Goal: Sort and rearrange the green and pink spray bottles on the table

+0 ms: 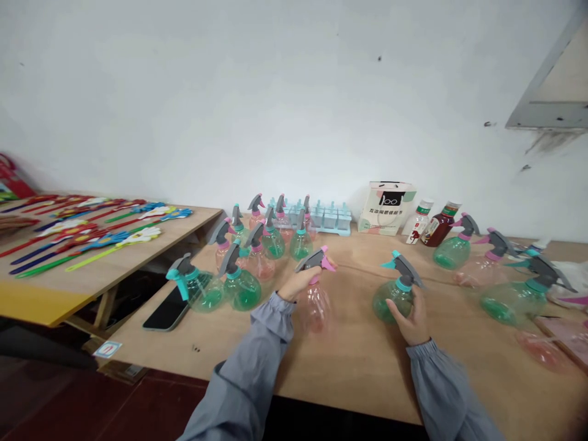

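Note:
My left hand (301, 282) is closed around the neck of a pink spray bottle (315, 309) with a grey and pink trigger head. The bottle is upright near the middle of the table. To the right, my right hand (413, 315) grips a green spray bottle (388, 300) from its right side, below its grey and turquoise head. Left of my hands, several pink and green spray bottles stand in a group, among them a green spray bottle (242, 289). More lie or stand at the right, such as another green spray bottle (509, 303).
A phone (166, 311) lies at the table's left edge. At the back are a pale blue mould set (328, 218), a paper box (384, 211) and a dark red drink bottle (441, 226). Across a gap, the left table (151, 251) bears several hand-shaped clappers.

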The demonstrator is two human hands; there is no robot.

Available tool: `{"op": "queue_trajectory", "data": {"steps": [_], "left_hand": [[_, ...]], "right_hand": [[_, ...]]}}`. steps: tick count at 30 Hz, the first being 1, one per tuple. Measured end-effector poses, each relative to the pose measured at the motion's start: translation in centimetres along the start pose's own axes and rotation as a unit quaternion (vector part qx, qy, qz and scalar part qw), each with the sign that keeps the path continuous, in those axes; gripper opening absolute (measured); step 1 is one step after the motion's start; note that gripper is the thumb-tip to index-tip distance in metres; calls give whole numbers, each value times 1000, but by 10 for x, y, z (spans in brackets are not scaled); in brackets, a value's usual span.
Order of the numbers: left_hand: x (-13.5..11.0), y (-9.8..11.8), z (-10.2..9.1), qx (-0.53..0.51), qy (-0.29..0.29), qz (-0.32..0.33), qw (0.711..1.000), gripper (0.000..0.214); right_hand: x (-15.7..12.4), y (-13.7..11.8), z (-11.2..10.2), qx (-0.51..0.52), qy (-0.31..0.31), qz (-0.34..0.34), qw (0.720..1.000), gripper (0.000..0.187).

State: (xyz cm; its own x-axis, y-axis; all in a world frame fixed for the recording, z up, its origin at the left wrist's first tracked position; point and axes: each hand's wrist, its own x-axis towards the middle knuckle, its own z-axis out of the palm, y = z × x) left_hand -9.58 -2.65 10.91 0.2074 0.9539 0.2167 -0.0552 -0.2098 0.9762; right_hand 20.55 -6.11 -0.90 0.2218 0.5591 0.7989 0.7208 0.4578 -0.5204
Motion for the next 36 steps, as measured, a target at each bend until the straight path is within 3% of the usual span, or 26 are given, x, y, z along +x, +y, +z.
{"op": "queue_trajectory", "data": {"steps": [4, 7, 10, 19, 28, 36], "left_hand": [[2, 4, -22, 109, 115, 108, 981, 25], [7, 0, -34, 129, 246, 125, 952, 21], [13, -7, -38, 157, 302, 124, 932, 18], [38, -23, -38, 201, 293, 138, 925, 27], [34, -44, -37, 222, 298, 68, 926, 42], [40, -46, -33, 216, 293, 70, 929, 50]], "right_hand": [[0, 0, 0, -2, -1, -1, 1000, 58], [0, 0, 0, -3, -1, -9, 1000, 56], [0, 0, -1, -5, -2, -15, 1000, 56], [1, -2, -1, -10, 1, -16, 1000, 56], [-1, 0, 2, -14, 9, -12, 1000, 57], [-2, 2, 3, -19, 4, -21, 1000, 58]]}}
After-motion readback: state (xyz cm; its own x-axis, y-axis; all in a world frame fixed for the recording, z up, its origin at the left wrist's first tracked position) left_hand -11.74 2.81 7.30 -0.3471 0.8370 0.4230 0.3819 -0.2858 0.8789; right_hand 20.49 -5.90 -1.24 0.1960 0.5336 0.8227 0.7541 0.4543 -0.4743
